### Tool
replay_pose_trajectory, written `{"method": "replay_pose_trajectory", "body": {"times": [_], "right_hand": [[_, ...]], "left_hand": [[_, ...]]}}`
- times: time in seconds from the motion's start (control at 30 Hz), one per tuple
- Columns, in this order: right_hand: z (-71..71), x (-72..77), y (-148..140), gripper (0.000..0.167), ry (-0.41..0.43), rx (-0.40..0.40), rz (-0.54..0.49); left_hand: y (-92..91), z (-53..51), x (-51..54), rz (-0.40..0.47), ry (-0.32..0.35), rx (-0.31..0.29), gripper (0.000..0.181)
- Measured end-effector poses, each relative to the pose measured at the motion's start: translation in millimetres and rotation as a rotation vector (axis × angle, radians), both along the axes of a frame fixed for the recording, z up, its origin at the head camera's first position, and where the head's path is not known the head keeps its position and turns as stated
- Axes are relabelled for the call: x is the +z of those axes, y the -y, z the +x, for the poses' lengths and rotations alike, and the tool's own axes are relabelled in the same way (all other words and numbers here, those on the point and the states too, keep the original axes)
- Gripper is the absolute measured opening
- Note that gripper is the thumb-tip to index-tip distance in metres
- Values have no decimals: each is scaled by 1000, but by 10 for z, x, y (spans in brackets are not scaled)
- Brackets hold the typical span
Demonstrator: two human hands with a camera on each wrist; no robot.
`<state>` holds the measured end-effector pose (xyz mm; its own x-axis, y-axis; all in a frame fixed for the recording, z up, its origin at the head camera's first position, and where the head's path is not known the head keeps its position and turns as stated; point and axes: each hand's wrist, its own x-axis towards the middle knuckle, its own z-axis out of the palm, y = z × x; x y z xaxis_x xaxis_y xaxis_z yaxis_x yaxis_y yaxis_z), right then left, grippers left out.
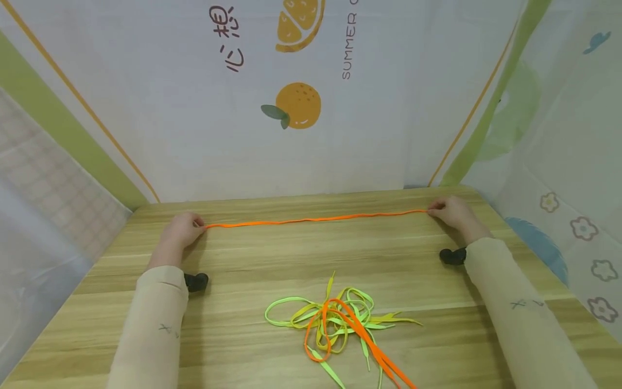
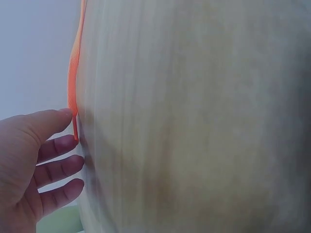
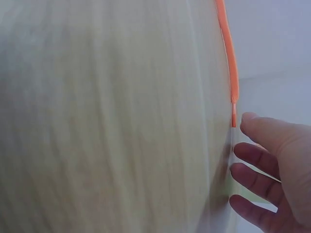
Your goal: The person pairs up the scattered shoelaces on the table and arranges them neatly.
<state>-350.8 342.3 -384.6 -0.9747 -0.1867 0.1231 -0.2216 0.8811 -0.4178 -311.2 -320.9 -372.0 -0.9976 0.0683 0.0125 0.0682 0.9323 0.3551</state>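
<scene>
Released at the right end: the person's right hand (image 1: pixel 452 212) has its thumb and fingers spread apart, just beside the clear-tipped aglet (image 3: pixel 234 116) of an orange flat shoelace (image 1: pixel 311 219). At the other end, the left hand (image 1: pixel 182 229) grazes the lace, its thumb tip against the cord above the left aglet (image 2: pixel 75 128) and its index fingertip by the aglet's end, with a visible gap between thumb and finger rather than a clenched pinch. The remaining fingers of both hands are loosely bent and separated.

Stretched between the hands, the shoelace lies in a nearly straight, slightly wavy line across the far part of the wood-grain table (image 1: pixel 233 335), its right end a little farther from the person than its left. Both arms reach forward, well apart, in cream sleeves (image 1: pixel 155 324), each with a black wrist-worn device (image 1: pixel 196 282) on its inner side.

Nearer the person, in the middle of the tabletop, sits a tangle of laces: a neon green shoelace (image 1: pixel 332 373) and a yellow shoelace (image 1: pixel 410 320) looped together, with a second orange shoelace (image 1: pixel 384 359) lying over them, its strands running toward the near edge.
</scene>
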Motion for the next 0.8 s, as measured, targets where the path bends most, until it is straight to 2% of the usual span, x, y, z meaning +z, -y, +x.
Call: {"method": "replay_pose_trajectory", "body": {"times": [0.17,0.37,0.47,0.8], "right_hand": [[12,37,6,27,-1,24,-11],[67,103,4,29,23,21,-33],[93,152,14,30,26,21,-45],[160,293,0,29,-70,61,-2]], "left_hand": [[10,32,35,6,16,6,27],[1,66,91,-6,21,37,29],[-8,80,121,-6,14,34,29],[-136,137,233,-45,-14,-10,30]]}}
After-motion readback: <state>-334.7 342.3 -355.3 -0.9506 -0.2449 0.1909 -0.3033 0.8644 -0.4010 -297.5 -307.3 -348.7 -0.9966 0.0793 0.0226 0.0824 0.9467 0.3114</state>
